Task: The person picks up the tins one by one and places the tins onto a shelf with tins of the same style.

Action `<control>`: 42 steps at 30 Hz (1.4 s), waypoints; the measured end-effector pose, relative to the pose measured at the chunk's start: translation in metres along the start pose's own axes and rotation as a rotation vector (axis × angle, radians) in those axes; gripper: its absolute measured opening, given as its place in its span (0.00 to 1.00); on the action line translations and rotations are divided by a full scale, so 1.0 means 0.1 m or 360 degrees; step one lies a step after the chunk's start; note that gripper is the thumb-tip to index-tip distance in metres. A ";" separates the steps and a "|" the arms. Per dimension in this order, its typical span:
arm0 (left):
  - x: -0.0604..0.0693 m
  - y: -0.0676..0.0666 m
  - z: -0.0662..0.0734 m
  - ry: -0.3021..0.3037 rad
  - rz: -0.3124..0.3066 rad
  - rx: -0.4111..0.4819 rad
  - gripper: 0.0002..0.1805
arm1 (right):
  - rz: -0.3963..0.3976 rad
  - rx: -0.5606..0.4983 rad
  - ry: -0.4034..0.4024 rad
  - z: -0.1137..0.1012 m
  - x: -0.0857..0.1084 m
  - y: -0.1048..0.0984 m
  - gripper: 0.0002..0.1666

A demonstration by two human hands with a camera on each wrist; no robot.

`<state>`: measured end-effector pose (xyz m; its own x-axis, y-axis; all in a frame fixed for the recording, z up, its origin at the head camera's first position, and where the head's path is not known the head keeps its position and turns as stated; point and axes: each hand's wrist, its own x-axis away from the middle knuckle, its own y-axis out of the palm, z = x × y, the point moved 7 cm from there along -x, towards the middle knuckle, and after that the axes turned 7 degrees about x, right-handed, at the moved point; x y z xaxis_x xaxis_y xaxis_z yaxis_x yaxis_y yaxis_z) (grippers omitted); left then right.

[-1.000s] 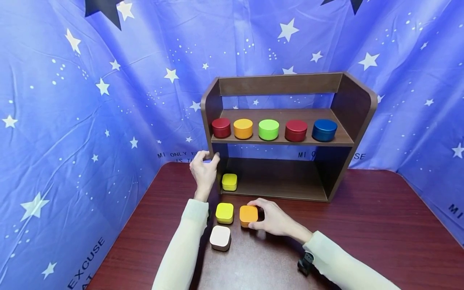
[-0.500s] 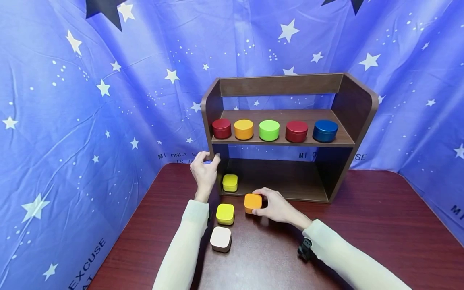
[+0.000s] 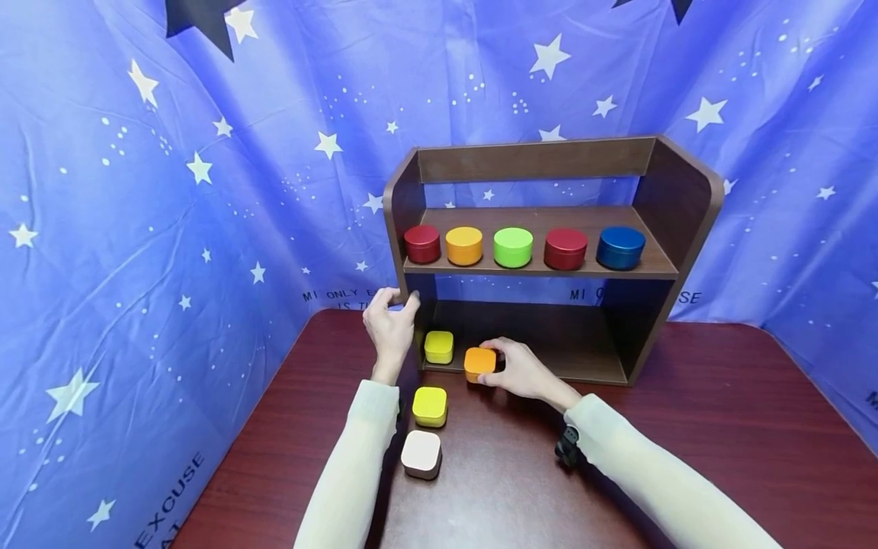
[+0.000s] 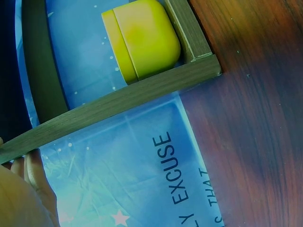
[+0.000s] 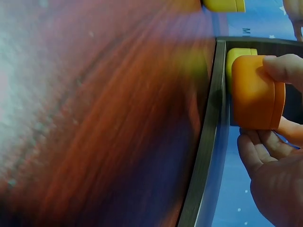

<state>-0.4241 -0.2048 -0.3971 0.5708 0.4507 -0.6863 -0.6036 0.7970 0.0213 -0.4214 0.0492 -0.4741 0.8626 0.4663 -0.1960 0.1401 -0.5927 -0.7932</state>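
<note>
Firstly, the head view. One dark brown wooden two-tier shelf unit [image 3: 538,335], standing on a red-brown wood-grain table [image 3: 295,404]. Upper tier: five round lidded tins with a metallic sheen, left to right red [image 3: 422,245], orange [image 3: 464,247], bright green [image 3: 513,248], red [image 3: 565,251], blue [image 3: 620,249]. Lower tier, left end: one yellow rounded-square tin [image 3: 439,347]. Bare right hand [image 3: 524,372]: holds one orange rounded-square tin [image 3: 478,364], hand to the right of it. Position of this piece: at the lower tier's front edge, just right of the yellow one, a narrow gap between; contact with the board cannot be told. Its top is roughly square, with no evident long axis; the right hand is the nearer. Bare left hand [image 3: 389,328]: grips the unit's left side panel. On the table in front: a second yellow rounded-square tin [image 3: 430,406] and, nearer the person, one whitish rounded-square tin [image 3: 421,454]. Backdrop: blue curtain [image 3: 274,152] with white stars.

Left wrist view: yellow lidded piece inside the lower corner, close by the side panel; fingers against the panel's outer face.

Right wrist view: orange piece pinched between thumb and fingers on opposite sides, partly covering the yellow one behind; table blurred.
</note>
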 end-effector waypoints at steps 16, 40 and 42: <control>-0.01 0.01 0.01 0.0014 -0.0002 0.0017 0.10 | -0.0059 -0.0131 0.0109 0.20 -0.27 0.04 0.38; 0.00 0.00 0.01 0.0019 0.0008 0.0044 0.10 | -0.0080 -0.0162 0.0133 0.19 -0.36 0.10 0.41; 0.01 0.00 0.00 0.0009 0.0004 0.0043 0.10 | -0.0085 -0.0159 0.0161 0.21 -0.35 0.11 0.41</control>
<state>-0.4237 -0.2039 -0.3978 0.5662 0.4508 -0.6901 -0.5900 0.8063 0.0426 -0.4602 0.0403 -0.4883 0.8965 0.4333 -0.0918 0.2305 -0.6334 -0.7387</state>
